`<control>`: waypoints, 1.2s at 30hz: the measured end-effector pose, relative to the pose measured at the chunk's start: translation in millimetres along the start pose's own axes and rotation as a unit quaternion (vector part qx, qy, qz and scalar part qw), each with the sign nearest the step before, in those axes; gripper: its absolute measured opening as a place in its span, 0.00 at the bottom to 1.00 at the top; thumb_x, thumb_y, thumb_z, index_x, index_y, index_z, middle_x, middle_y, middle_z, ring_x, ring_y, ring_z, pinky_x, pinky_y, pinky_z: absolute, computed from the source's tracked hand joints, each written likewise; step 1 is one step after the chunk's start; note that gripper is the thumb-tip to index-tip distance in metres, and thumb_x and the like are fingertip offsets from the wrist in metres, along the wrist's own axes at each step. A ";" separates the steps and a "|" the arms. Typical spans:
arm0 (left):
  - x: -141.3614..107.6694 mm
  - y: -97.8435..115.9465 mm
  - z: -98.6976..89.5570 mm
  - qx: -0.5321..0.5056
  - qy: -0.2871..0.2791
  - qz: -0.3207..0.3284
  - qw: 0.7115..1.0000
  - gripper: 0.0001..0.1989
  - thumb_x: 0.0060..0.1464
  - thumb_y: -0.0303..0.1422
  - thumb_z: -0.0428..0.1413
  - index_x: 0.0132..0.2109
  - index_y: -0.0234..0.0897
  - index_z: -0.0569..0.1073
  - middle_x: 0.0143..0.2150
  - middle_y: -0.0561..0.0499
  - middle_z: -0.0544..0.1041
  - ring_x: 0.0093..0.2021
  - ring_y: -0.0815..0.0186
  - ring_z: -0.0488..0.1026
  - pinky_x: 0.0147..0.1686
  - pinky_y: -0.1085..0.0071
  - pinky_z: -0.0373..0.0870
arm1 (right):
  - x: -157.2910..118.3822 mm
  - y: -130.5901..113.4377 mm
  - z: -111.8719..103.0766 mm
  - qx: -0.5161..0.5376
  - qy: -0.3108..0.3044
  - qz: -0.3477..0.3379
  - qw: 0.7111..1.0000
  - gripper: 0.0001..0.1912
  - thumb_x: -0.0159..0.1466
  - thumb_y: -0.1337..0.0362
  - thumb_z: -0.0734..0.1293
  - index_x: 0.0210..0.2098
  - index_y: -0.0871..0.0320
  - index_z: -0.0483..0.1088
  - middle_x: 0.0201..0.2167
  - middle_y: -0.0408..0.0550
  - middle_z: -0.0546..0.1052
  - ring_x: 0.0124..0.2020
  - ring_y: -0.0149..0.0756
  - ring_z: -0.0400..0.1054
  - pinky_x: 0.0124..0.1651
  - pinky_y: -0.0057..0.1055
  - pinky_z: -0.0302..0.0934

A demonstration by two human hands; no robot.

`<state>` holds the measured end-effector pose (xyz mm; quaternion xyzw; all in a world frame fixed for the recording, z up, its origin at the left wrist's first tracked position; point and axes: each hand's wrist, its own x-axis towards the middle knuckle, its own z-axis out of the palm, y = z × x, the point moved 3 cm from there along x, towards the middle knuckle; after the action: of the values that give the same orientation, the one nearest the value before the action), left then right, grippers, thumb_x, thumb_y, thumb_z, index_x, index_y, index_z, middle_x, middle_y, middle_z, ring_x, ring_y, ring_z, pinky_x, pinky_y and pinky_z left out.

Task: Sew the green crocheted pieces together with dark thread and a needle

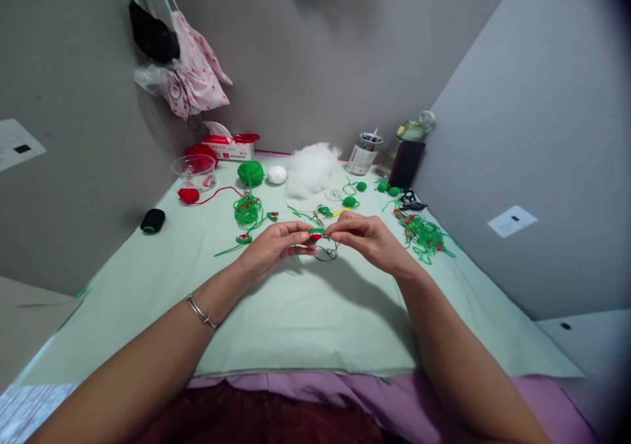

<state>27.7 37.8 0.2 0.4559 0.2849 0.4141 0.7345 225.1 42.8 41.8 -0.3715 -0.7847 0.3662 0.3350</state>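
Observation:
My left hand (282, 245) pinches a small red, white and green crocheted piece (315, 236) above the middle of the table. Close against its right side, my right hand (359, 235) has thumb and forefinger pressed together on a thin light-coloured tool, perhaps a needle, whose tip meets the piece. A dark thread (327, 253) loops below the two hands. Two similar small pieces lie to the left, one by the green yarn tangle (248, 210) and another (243, 239) nearer me.
Behind the hands are a green yarn ball (251, 173), white stuffing (311, 170), a pen tin (363, 155) and a bottle with a phone. Tangled yarn (424, 235) lies right; a black case (152, 221) and clear tub (196, 173) stand left.

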 end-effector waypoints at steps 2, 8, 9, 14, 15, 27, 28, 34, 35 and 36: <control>-0.9 -0.2 0.6 -0.005 -0.022 -0.008 1.000 0.09 0.53 0.35 0.66 0.38 0.33 0.80 0.37 0.48 0.79 0.37 0.64 0.77 0.49 0.62 0.73 | 0.6 2.2 -1.0 0.033 -0.013 0.018 0.999 0.11 0.66 0.57 0.70 0.39 0.57 0.81 0.32 0.47 0.73 0.35 0.33 0.65 0.38 0.32 0.59; -2.4 -2.8 2.5 -0.015 -0.063 -0.022 0.998 0.11 0.55 0.36 0.64 0.41 0.31 0.79 0.38 0.46 0.78 0.38 0.63 0.78 0.50 0.61 0.73 | 2.2 15.4 5.0 0.137 -0.046 0.064 0.987 0.12 0.62 0.56 0.72 0.37 0.58 0.81 0.31 0.45 0.72 0.30 0.28 0.60 0.32 0.29 0.55; -2.5 -2.6 2.9 -0.012 -0.063 -0.015 0.998 0.11 0.56 0.36 0.64 0.41 0.32 0.79 0.38 0.46 0.78 0.38 0.64 0.78 0.50 0.61 0.73 | 2.5 17.4 6.7 0.150 -0.041 0.068 0.985 0.12 0.62 0.56 0.73 0.36 0.58 0.81 0.30 0.44 0.72 0.29 0.28 0.59 0.32 0.28 0.54; -1.9 -3.4 3.4 -0.003 -0.041 0.005 0.999 0.09 0.56 0.35 0.63 0.40 0.34 0.80 0.38 0.48 0.78 0.38 0.65 0.77 0.51 0.62 0.73 | 4.6 21.5 12.6 0.153 0.001 0.080 0.985 0.14 0.59 0.54 0.74 0.32 0.60 0.78 0.26 0.42 0.70 0.27 0.27 0.58 0.31 0.28 0.54; -1.6 -4.1 3.2 -0.005 -0.032 0.005 0.999 0.08 0.56 0.35 0.64 0.40 0.34 0.79 0.39 0.48 0.77 0.38 0.66 0.77 0.51 0.63 0.73 | 5.3 21.4 12.9 0.143 0.009 0.082 0.986 0.14 0.59 0.54 0.74 0.32 0.60 0.77 0.26 0.42 0.70 0.26 0.27 0.58 0.30 0.28 0.54; 3.1 -9.0 -5.5 -0.022 0.072 0.028 0.997 0.10 0.51 0.35 0.66 0.38 0.35 0.77 0.38 0.51 0.78 0.40 0.66 0.76 0.54 0.61 0.71 | 0.5 1.0 22.3 -0.036 0.079 0.013 0.996 0.14 0.68 0.63 0.63 0.53 0.57 0.70 0.42 0.51 0.79 0.40 0.36 0.74 0.44 0.35 0.67; 3.5 -9.1 -6.5 -0.026 0.079 0.033 0.996 0.10 0.51 0.34 0.66 0.38 0.35 0.77 0.38 0.51 0.78 0.41 0.66 0.75 0.53 0.62 0.71 | 0.2 1.5 19.1 -0.086 0.121 0.006 0.989 0.13 0.68 0.64 0.63 0.51 0.57 0.71 0.45 0.52 0.79 0.42 0.38 0.73 0.46 0.36 0.66; 3.6 -5.7 -8.7 -0.043 0.088 0.044 0.994 0.08 0.53 0.32 0.65 0.39 0.35 0.76 0.40 0.50 0.78 0.40 0.68 0.74 0.45 0.69 0.74 | 3.7 7.9 13.3 -0.065 0.146 0.043 0.986 0.17 0.66 0.58 0.67 0.52 0.58 0.72 0.47 0.53 0.78 0.33 0.33 0.69 0.38 0.32 0.64; 3.2 -4.5 -8.7 -0.050 0.087 0.044 0.994 0.08 0.53 0.32 0.65 0.39 0.35 0.76 0.39 0.50 0.78 0.38 0.69 0.74 0.41 0.71 0.74 | 4.3 7.7 17.4 -0.015 0.110 0.054 0.992 0.21 0.65 0.57 0.68 0.56 0.58 0.70 0.50 0.53 0.77 0.31 0.31 0.68 0.35 0.31 0.64; 2.8 -3.0 -8.7 -0.061 0.087 0.045 0.993 0.09 0.52 0.31 0.65 0.39 0.35 0.76 0.38 0.51 0.78 0.37 0.69 0.74 0.38 0.73 0.73 | 4.6 7.2 22.5 0.027 0.067 0.063 0.995 0.25 0.64 0.56 0.69 0.58 0.57 0.68 0.50 0.53 0.77 0.30 0.30 0.68 0.33 0.30 0.64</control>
<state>23.2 43.3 -6.3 0.3847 0.3008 0.5015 0.7142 207.2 42.6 25.7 -0.4345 -0.7255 0.3821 0.3727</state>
